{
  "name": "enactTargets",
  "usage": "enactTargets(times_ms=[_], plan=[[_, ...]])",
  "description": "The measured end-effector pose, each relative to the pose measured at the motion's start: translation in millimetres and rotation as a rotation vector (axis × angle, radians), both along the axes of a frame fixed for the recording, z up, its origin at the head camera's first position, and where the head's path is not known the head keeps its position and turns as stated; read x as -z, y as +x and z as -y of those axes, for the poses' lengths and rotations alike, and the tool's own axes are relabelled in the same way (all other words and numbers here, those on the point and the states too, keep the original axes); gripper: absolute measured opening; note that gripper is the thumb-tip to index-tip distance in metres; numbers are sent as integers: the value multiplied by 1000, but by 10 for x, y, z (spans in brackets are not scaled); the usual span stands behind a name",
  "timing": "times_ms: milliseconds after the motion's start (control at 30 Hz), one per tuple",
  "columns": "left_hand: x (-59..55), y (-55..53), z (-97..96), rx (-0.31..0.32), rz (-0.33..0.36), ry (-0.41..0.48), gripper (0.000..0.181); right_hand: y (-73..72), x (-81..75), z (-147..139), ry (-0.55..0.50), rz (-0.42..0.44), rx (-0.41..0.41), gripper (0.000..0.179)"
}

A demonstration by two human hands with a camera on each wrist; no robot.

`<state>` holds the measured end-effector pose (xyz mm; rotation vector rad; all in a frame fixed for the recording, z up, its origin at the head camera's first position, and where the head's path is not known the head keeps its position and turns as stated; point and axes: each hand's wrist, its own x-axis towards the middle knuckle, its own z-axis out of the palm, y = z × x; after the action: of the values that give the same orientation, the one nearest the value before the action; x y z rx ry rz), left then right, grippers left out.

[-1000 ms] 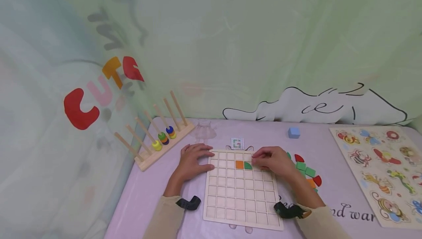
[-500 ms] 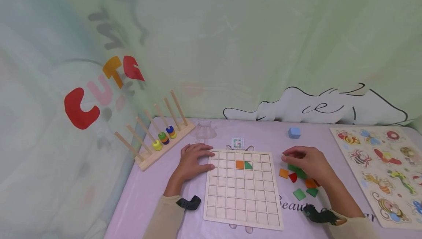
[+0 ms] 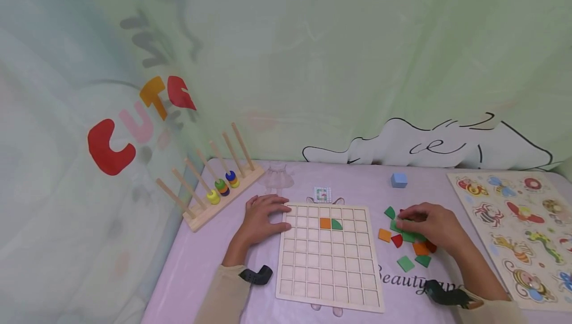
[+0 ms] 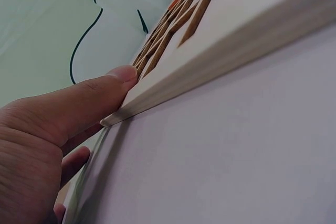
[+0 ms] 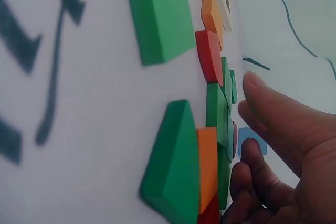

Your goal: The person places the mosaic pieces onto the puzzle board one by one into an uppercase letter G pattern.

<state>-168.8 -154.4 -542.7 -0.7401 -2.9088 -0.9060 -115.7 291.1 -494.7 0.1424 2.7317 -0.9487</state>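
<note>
My left hand (image 3: 263,219) rests at the upper left corner of a wooden grid board (image 3: 308,264); the thumb (image 4: 123,74) touches its edge. One orange square (image 3: 324,223) and a green quarter-circle piece (image 3: 336,224) sit in neighbouring cells of the second row. Right of the board, my right hand (image 3: 433,224) hovers over a loose group of flat pieces, partly hiding it. Its fingers are loosely bent, with nothing seen between them in the right wrist view. Among the pieces are green squares (image 3: 405,264), red quarter-circles (image 3: 397,240) and an orange square (image 3: 384,235).
A small pattern card (image 3: 322,195) lies behind the board. To the left stands a wooden peg rack (image 3: 223,200) with coloured rings on some pegs. A blue block (image 3: 398,180) sits at the back right, and an insect puzzle board (image 3: 514,234) lies far right.
My right hand has left the board and moved right to the loose pieces, then slightly farther right and down over them. My left hand has stayed at the board's corner.
</note>
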Motion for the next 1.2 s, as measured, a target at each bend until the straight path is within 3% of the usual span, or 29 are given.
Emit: enactTargets(times_ms=[767,1200], plan=[[-5,8,-2,5,-7,-4,41,-37,13,10,79,-23,-67,38],[6,-8,4,8,11,-1,42,-56,-10,-5,62,28,-59,38]])
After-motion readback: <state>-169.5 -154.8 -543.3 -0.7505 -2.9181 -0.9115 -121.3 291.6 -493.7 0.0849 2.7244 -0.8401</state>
